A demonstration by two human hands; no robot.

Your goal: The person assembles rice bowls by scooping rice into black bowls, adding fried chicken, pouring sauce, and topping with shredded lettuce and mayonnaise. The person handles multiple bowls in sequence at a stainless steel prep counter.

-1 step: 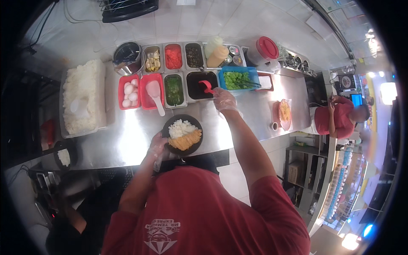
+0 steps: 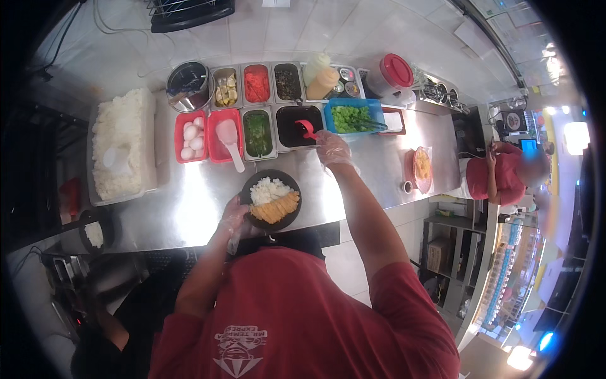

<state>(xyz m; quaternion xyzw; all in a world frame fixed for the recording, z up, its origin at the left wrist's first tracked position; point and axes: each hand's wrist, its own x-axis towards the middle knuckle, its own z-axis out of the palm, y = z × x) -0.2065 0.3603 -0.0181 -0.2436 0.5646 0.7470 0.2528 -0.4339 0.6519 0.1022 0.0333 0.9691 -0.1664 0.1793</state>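
Observation:
A black bowl (image 2: pixel 290 222) with white rice (image 2: pixel 269 189) and sliced breaded cutlet (image 2: pixel 276 208) is at the counter's near edge. My left hand (image 2: pixel 235 218), in a clear plastic glove, grips its left rim. Farther off, my gloved right hand (image 2: pixel 333 150) is closed round the handle of a red ladle (image 2: pixel 307 128). The ladle's head is over or in the dark sauce of a metal pan (image 2: pixel 291 142); I cannot tell how deep. A blue tub (image 2: pixel 357 128) of chopped lettuce with dark tongs (image 2: pixel 371 125) stands right of that pan.
Left of the sauce stand a pan of green slices (image 2: pixel 257 134), a red tray with a pale paddle (image 2: pixel 228 134), a red tray of eggs (image 2: pixel 194 140) and a large rice tub (image 2: pixel 120 148). A plate of food (image 2: pixel 422 165) lies at right. Another person (image 2: pixel 502 174) stands beyond.

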